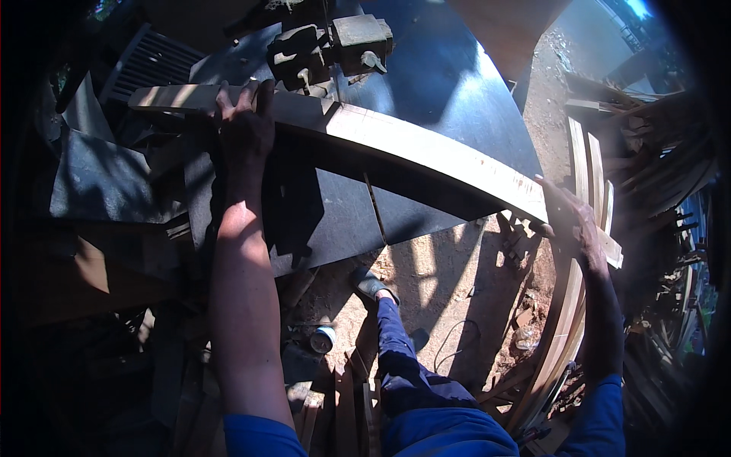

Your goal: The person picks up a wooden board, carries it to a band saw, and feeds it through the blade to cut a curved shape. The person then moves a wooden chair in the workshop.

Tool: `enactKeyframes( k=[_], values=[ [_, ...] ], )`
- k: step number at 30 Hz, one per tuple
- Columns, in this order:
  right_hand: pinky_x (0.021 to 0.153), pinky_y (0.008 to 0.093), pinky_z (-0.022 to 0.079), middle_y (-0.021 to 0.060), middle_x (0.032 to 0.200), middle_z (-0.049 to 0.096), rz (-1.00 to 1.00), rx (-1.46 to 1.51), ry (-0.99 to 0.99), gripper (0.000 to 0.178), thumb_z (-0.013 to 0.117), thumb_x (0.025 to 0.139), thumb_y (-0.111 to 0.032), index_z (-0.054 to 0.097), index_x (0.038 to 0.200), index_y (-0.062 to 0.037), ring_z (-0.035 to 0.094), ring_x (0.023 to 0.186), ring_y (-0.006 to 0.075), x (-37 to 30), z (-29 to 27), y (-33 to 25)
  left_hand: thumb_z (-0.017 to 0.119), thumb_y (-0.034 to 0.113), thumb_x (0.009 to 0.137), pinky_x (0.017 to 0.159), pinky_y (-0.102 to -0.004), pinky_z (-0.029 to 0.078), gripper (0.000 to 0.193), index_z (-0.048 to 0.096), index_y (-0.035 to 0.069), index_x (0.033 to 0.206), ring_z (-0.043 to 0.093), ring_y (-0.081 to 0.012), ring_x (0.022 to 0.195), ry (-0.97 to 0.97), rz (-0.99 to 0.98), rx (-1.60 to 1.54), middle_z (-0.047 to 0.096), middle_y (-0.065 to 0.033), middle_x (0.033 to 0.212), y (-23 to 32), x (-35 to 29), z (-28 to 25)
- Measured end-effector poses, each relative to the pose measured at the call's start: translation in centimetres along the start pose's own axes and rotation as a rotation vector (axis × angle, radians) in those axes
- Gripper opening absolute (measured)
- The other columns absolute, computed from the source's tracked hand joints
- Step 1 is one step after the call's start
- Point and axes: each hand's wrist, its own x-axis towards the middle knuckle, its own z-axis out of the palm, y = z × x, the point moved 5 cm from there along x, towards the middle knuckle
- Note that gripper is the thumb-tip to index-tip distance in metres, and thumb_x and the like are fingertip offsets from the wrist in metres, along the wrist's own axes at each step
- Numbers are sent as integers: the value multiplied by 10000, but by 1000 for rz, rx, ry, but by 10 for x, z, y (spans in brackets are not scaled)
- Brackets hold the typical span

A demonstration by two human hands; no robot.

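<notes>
"Wooden beam, curved: where is it?"

"Across the dark tabletop, its right end jutting past the right corner."

"And the fingers?"

"Left hand: slightly apart, curled over the beam, thumb hidden. Right hand: spread around the beam beyond that corner, clasping it."

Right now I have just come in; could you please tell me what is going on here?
A person is holding a long, slightly curved wooden beam across a dark table. The left hand is over the beam, and the right hand grips near its other end, past the table's edge. A metal fixture stands behind the beam. Whether the beam rests fully on the table is unclear.
</notes>
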Motion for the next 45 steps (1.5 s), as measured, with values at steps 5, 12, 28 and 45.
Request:
enactKeyframes(
  k=[5,12,28,45],
  values=[
    [844,439,536,158,1074,662,-29,-41,15,912,847,635,-92,470,1457,-209,661,958,354,-3,-1,3,508,498,980,1119,-548,330,473,666,142,1250,411,-429,1368,14,-34,33,494,-274,1394,-11,4,9],
    [794,425,526,110,936,616,-29,-51,-18,921,857,645,-153,455,1472,-219,649,889,317,-18,5,1,454,239,1020,1078,-590,340,349,532,58,1308,435,-406,1349,-128,90,323,495,-122,1439,-4,-9,2],
    [850,409,505,105,985,659,-71,-102,-61,660,858,686,-296,592,1248,-73,655,937,286,-165,-13,118,359,818,831,1041,-653,302,896,433,224,1498,441,-430,1239,-451,189,228,490,-134,1430,70,-117,-107],
    [1017,499,384,72,1228,600,67,-388,-148,580,787,749,-235,545,1274,-187,551,1216,244,-222,-47,258,710,266,782,702,-479,518,427,525,25,1082,620,-342,834,-539,558,-213,572,-169,1002,150,-241,-182]
  ],
)
